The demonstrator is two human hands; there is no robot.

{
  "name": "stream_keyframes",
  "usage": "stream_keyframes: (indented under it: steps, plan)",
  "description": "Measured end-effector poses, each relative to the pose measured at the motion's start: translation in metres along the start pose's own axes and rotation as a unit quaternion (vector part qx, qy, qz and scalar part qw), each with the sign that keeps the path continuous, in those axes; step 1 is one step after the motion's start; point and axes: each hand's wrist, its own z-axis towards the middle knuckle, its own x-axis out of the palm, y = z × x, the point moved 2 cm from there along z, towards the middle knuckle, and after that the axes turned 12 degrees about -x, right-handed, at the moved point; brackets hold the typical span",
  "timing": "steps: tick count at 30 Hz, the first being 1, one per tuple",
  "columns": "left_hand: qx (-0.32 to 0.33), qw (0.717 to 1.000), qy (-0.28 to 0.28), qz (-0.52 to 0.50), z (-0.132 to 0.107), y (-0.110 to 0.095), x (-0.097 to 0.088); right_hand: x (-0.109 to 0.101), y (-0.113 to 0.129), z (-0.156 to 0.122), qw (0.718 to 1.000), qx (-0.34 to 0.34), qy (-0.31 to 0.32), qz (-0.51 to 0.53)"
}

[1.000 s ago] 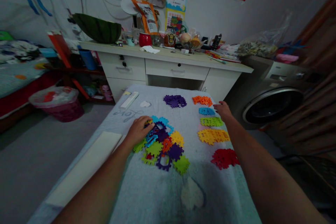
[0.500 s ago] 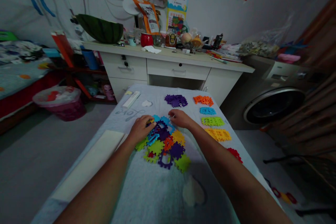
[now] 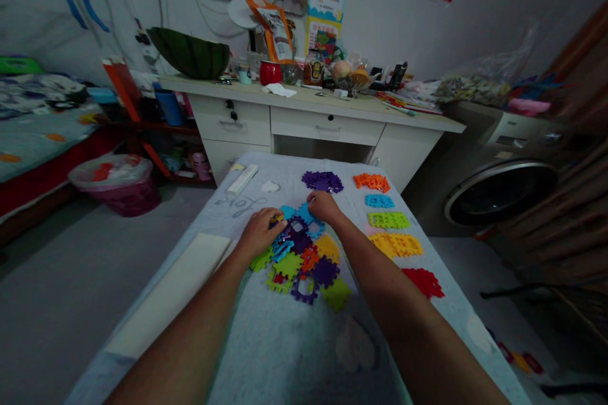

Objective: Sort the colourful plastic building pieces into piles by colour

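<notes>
A mixed pile of notched plastic building tiles (image 3: 299, 240) in purple, green, blue, orange and yellow lies on the cloth-covered table. At its left edge rests my left hand (image 3: 259, 233), thumb and fingers apart around a small yellow piece (image 3: 276, 219) on the pile. My right hand (image 3: 323, 205) is at the pile's far right side, fingers closed in a pinch at a blue tile (image 3: 305, 212); its fingertips are partly hidden. Beyond it lies a heap of purple tiles (image 3: 323, 181).
Down the table's right side run separate groups of orange (image 3: 371, 182), light blue (image 3: 379, 201), green (image 3: 388, 220), yellow (image 3: 396, 244) and red tiles (image 3: 424, 283). On the left are a white board (image 3: 175, 291) and a white box (image 3: 242, 179). A cluttered desk (image 3: 294, 107) stands behind.
My right hand has shifted slightly toward the blue tile at the pile's top. More of the red group shows beside my right forearm. The whole view has moved a little.
</notes>
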Motion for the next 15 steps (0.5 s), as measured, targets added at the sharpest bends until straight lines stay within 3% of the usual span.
stream_keyframes:
  steps: [8,11,15]
  plan:
    - [0.002,1.000,0.001,0.004,0.000,0.002,0.001,-0.032,-0.011,-0.018,0.986,-0.058,-0.159,-0.010]
    - [0.003,1.000,-0.001,0.006,0.001,0.001,0.001,-0.030,-0.009,-0.027,0.983,-0.100,-0.150,-0.012]
    - [0.006,1.000,-0.003,0.009,0.000,0.001,0.001,-0.017,-0.003,-0.039,0.984,-0.151,-0.074,-0.060]
